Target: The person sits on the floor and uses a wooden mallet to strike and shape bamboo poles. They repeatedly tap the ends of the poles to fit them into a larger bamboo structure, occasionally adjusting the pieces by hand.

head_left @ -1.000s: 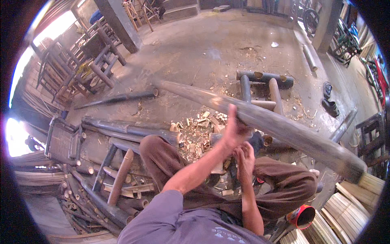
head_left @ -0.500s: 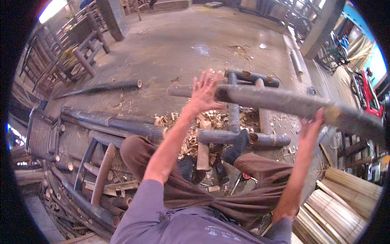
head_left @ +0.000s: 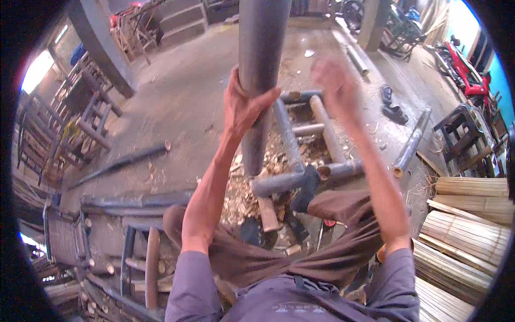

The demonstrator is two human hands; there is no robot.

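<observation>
Our left hand (head_left: 244, 107) had its fingers clamped around a dark bamboo pole (head_left: 263, 48) before us; our right hand (head_left: 335, 80) was clear of it, its fingers too blurred to tell. Beyond, a bamboo frame (head_left: 289, 137) lay on the chip-strewn floor (head_left: 193, 96), then a concrete pillar (head_left: 99, 45).

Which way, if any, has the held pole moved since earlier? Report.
Yes: the pole swung left, from crossing over the floor frame to that frame's left.

Smooth, dull-sheened bamboo pole (head_left: 264, 48), matt cloth trousers (head_left: 343, 257), rough wood chips (head_left: 236, 201), matt concrete floor (head_left: 198, 91)
</observation>
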